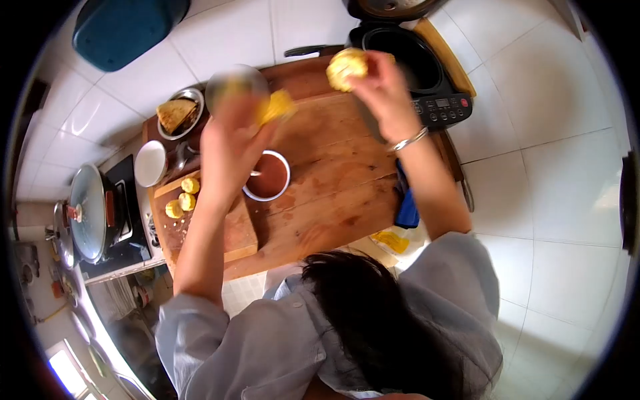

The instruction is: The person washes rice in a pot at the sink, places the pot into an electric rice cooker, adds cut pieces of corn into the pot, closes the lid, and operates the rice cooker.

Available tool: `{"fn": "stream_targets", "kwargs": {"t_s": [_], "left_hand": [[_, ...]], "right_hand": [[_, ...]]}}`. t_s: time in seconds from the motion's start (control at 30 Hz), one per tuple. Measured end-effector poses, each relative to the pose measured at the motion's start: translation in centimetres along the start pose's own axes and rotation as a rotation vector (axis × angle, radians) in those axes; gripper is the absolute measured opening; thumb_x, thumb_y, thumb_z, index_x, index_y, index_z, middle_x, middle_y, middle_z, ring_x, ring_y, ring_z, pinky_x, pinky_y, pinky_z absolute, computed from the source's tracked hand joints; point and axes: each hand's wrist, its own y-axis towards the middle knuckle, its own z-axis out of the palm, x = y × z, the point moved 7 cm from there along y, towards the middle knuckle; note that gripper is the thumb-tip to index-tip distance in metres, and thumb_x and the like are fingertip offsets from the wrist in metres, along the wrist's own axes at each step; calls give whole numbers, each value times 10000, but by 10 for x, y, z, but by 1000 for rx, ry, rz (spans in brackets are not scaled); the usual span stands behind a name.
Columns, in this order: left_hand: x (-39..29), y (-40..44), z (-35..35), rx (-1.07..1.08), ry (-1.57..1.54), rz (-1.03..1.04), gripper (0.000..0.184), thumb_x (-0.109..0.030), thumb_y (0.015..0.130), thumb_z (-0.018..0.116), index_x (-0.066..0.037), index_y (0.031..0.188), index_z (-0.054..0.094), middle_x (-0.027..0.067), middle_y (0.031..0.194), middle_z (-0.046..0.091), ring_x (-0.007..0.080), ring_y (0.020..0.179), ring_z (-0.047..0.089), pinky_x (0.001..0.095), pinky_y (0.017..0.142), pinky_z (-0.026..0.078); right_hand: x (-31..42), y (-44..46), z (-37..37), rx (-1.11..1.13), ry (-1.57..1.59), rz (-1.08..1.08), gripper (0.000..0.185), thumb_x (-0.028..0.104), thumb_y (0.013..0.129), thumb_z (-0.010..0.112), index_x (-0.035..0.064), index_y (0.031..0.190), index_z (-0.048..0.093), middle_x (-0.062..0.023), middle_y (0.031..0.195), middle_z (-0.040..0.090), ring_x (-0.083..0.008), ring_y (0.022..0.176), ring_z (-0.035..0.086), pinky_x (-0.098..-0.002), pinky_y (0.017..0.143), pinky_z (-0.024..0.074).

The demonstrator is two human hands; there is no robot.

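Observation:
My right hand, a silver bangle at its wrist, grips a piece of yellow corn beside the open rice cooker. Motion smears my left hand, which holds another corn piece at its fingertips. Behind that hand is a blurred, pale round bowl with something yellow in it. Below and right of the left hand stands a white-rimmed bowl of reddish-brown liquid. Three corn pieces lie on the cutting board, next to my left forearm.
A dish with a flatbread wedge and a white bowl stand at the left of the wooden table. Farther left, a glass-lidded pan sits on the stove. A black handle shows at the back edge. Blue cloth hangs at the right.

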Motion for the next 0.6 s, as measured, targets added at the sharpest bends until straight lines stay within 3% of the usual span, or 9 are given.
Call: {"fn": "stream_targets", "kwargs": {"t_s": [0.1, 0.13, 0.27, 0.37, 0.5, 0.6], "left_hand": [[-21, 83, 109, 70, 155, 257, 295, -219, 719, 739, -54, 928, 613, 110, 823, 634, 264, 792, 611, 348, 672, 491], [-27, 105, 143, 83, 151, 285, 308, -265, 718, 733, -63, 920, 619, 110, 848, 643, 272, 807, 618, 364, 684, 497], [-22, 159, 279, 339, 565, 218, 282, -297, 745, 691, -90, 933, 655, 108, 891, 672, 277, 879, 648, 374, 750, 509], [-6, 164, 340, 614, 777, 131, 258, -264, 766, 667, -80, 947, 677, 124, 962, 680, 276, 954, 648, 391, 805, 508], [21, 169, 385, 688, 813, 107, 283, -267, 788, 658, -87, 1005, 687, 132, 1048, 670, 276, 1018, 633, 432, 859, 487], [34, 174, 399, 699, 800, 33, 304, -272, 793, 663, -93, 1039, 682, 127, 1077, 662, 280, 1029, 628, 425, 868, 484]], "right_hand": [[-25, 64, -129, -125, -640, 6, 464, 164, 791, 716, -21, 1157, 500, -69, 1040, 599, -115, 943, 564, -241, 822, 457], [-37, 81, -159, -135, -593, 4, 523, 221, 702, 765, -53, 1082, 533, -117, 993, 613, -173, 905, 588, -289, 819, 469], [-89, 134, -228, 1, -1251, 140, 609, 310, 681, 777, -67, 1092, 534, -218, 1070, 608, -300, 1018, 603, -345, 853, 483], [-111, 148, -234, 138, -1442, 297, 603, 325, 691, 771, -70, 1088, 548, -272, 1116, 583, -350, 1075, 575, -391, 883, 484], [-127, 164, -242, 210, -1445, 279, 489, 281, 739, 740, -79, 1034, 588, -291, 1067, 601, -387, 1023, 591, -426, 897, 483], [-138, 174, -250, 124, -1481, 139, 379, 239, 688, 762, 8, 937, 592, -196, 925, 633, -342, 913, 609, -387, 809, 487]]}}
